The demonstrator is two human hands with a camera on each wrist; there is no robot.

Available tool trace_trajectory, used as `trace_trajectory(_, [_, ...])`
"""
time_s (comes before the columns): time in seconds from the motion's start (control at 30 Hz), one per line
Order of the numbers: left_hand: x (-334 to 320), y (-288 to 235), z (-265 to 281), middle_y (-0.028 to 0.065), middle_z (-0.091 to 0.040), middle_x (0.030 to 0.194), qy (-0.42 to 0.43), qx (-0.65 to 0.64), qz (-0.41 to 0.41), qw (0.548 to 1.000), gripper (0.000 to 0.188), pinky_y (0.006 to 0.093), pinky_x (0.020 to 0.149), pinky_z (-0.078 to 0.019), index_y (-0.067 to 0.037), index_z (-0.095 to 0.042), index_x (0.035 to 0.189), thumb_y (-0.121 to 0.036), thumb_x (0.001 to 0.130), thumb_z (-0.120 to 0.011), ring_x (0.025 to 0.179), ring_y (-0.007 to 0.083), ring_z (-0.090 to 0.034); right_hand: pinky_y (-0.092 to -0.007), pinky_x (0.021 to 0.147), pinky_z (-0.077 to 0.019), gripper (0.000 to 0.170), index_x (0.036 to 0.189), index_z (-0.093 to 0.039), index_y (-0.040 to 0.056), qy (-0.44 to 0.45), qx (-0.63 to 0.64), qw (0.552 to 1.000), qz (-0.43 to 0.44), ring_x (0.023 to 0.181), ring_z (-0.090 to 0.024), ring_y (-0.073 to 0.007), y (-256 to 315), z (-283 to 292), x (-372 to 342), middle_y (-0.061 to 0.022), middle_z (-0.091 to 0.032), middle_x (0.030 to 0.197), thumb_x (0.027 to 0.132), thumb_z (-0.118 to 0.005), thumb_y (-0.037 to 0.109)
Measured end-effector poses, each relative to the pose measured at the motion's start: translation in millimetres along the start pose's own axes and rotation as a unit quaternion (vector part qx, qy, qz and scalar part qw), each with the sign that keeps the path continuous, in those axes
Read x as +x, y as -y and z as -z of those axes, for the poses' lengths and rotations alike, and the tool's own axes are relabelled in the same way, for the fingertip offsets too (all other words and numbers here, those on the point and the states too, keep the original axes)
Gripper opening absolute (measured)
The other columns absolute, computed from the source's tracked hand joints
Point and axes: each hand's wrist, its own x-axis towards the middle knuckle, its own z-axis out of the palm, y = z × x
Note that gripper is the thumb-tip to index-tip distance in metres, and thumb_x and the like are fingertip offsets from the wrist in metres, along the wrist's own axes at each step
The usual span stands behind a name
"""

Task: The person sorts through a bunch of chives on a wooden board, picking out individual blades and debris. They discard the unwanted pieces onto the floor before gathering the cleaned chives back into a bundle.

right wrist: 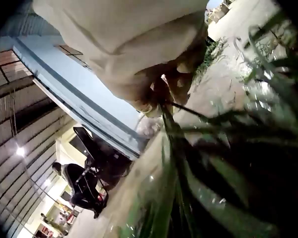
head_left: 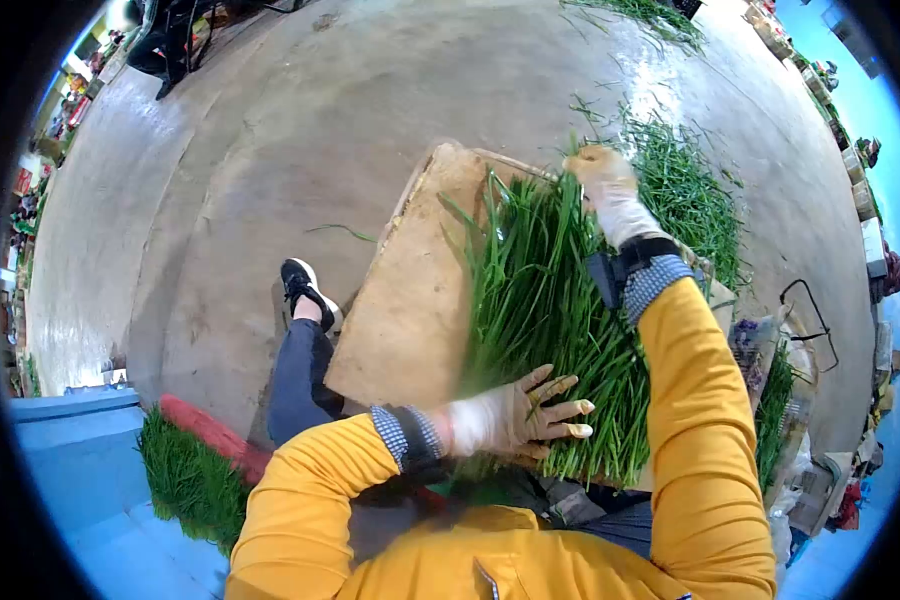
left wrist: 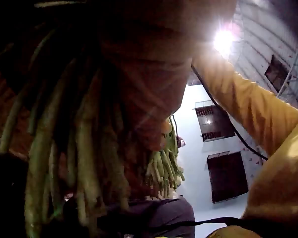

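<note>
A thick pile of garlic chives [head_left: 555, 290] lies across a wooden board [head_left: 410, 290] in front of me, cut ends toward my body. My left hand [head_left: 520, 415], in a pale glove, rests with spread, fairly straight fingers over the stem ends on the near left side. Pale green stems [left wrist: 84, 144] hang close below it in the left wrist view. At the far, leafy end, my gloved right hand [head_left: 602, 180] has curled fingers. In the right wrist view those fingers [right wrist: 181, 82] pinch a few leaf tips [right wrist: 169, 126]; much of the pile there is dark.
Loose leaves [head_left: 685, 185] are heaped on the floor beyond the board's right side. More chives [head_left: 190, 480] lie at lower left beside a red roll [head_left: 210, 435]. Bags and a thin metal frame [head_left: 815, 325] stand at right. A person [right wrist: 79, 188] sits farther off.
</note>
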Motion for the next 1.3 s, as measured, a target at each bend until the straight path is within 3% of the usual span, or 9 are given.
trace_trajectory(0.43, [5.9, -0.8, 8.3, 0.0026, -0.026, 0.156, 0.034, 0.045, -0.008, 0.998, 0.07, 0.0647, 0.107, -0.0261, -0.036, -0.027, 0.149, -0.059, 0.087, -0.051, 0.14, 0.0379, -0.027, -0.0196, 0.062, -0.0473, 0.025, 0.114, -0.066, 0.0032, 0.191, 0.128, 0.964, 0.133, 0.077, -0.06, -0.0066, 24.9, 192.8, -105.2, -0.0014, -0.07, 0.102, 0.098, -0.052, 0.017])
trace_trajectory(0.53, [5.5, -4.9, 12.1, 0.0022, -0.025, 0.156, 0.041, 0.054, -0.009, 0.998, 0.07, 0.0655, 0.107, -0.0248, -0.036, -0.026, 0.149, -0.059, 0.087, -0.051, 0.141, 0.0376, -0.026, -0.0235, 0.07, -0.0495, 0.032, 0.125, -0.059, 0.0062, -0.137, -0.047, 0.969, 0.198, 0.082, -0.063, -0.0128, -36.4, 165.5, -41.3, -0.005, -0.069, 0.106, 0.097, -0.054, 0.02])
trace_trajectory(0.57, [5.6, -4.2, 15.6, 0.0019, -0.025, 0.157, 0.044, 0.064, -0.008, 0.997, 0.07, 0.0653, 0.108, -0.0249, -0.036, -0.026, 0.149, -0.058, 0.087, -0.051, 0.141, 0.0376, -0.027, -0.0246, 0.071, -0.0495, 0.033, 0.127, -0.058, 0.0083, -0.313, -0.224, 0.873, 0.299, 0.082, -0.063, -0.0142, -40.6, 161.7, -31.9, -0.0058, -0.068, 0.106, 0.097, -0.055, 0.021])
trace_trajectory(0.63, [5.1, -5.3, 16.5, 0.0013, -0.025, 0.157, 0.046, 0.069, -0.005, 0.997, 0.072, 0.0654, 0.107, -0.0264, -0.036, -0.026, 0.149, -0.059, 0.087, -0.052, 0.141, 0.0378, -0.027, -0.0346, 0.077, -0.0528, 0.026, 0.116, -0.065, 0.0075, -0.101, -0.037, 0.979, 0.172, 0.089, -0.068, -0.0267, -20.4, 143.8, -40.8, -0.0135, -0.07, 0.104, 0.092, -0.059, 0.017])
trace_trajectory(0.77, [6.4, -3.8, 16.5, 0.0025, -0.025, 0.157, 0.036, 0.056, -0.007, 0.998, 0.07, 0.0654, 0.105, -0.0298, -0.035, -0.025, 0.15, -0.054, 0.089, -0.052, 0.14, 0.0381, -0.029, -0.0338, 0.082, -0.0507, 0.037, 0.117, -0.065, 0.0073, 0.052, 0.22, 0.971, 0.078, 0.095, -0.067, -0.0241, -5.4, 67.3, -18.8, -0.0129, -0.071, 0.105, 0.084, -0.07, 0.023])
trace_trajectory(0.83, [6.4, -2.9, 18.4, 0.0027, -0.026, 0.156, 0.042, 0.036, -0.01, 0.998, 0.068, 0.0641, 0.105, -0.0313, -0.035, -0.026, 0.15, -0.052, 0.089, -0.052, 0.14, 0.0378, -0.03, -0.0272, 0.069, -0.051, 0.038, 0.123, -0.061, 0.0094, -0.007, 0.057, 0.992, 0.111, 0.078, -0.063, -0.0129, 12.1, 23.7, -10.0, -0.0055, -0.071, 0.097, 0.087, -0.067, 0.019])
trace_trajectory(1.03, [2.3, -0.5, 8.0, 0.0011, -0.026, 0.156, 0.001, 0.047, 0.0, 0.999, 0.065, 0.061, 0.106, -0.028, -0.036, -0.027, 0.149, -0.055, 0.09, -0.049, 0.14, 0.0346, -0.025, -0.0387, 0.095, -0.0472, 0.06, 0.132, -0.053, 0.0033, -0.064, -0.092, 0.993, 0.033, 0.111, -0.06, -0.0351, 11.4, -30.9, 13.7, -0.0202, -0.063, 0.121, 0.08, -0.073, 0.025])
trace_trajectory(1.13, [2.7, -1.1, 2.4, 0.0016, -0.023, 0.157, 0.008, 0.043, -0.006, 0.999, 0.065, 0.0616, 0.106, -0.0271, -0.036, -0.024, 0.15, -0.053, 0.092, -0.047, 0.141, 0.0352, -0.023, -0.0375, 0.098, -0.0451, 0.056, 0.127, -0.056, 0.0009, 0.117, -0.198, 0.971, -0.071, 0.117, -0.058, -0.0348, -0.1, -22.1, 19.6, -0.0207, -0.061, 0.125, 0.079, -0.073, 0.024])
trace_trajectory(1.3, [1.7, -0.6, -1.8, 0.0027, -0.02, 0.158, 0.01, 0.028, -0.003, 1.0, 0.069, 0.0638, 0.107, -0.0246, -0.036, -0.021, 0.151, -0.055, 0.091, -0.048, 0.141, 0.0384, -0.024, -0.0154, 0.039, -0.0306, 0.024, 0.115, -0.067, 0.0077, 0.195, 0.395, 0.893, -0.093, 0.053, -0.039, 0.0001, 3.5, 50.2, -29.5, 0.0072, -0.05, 0.07, 0.094, -0.059, 0.018])
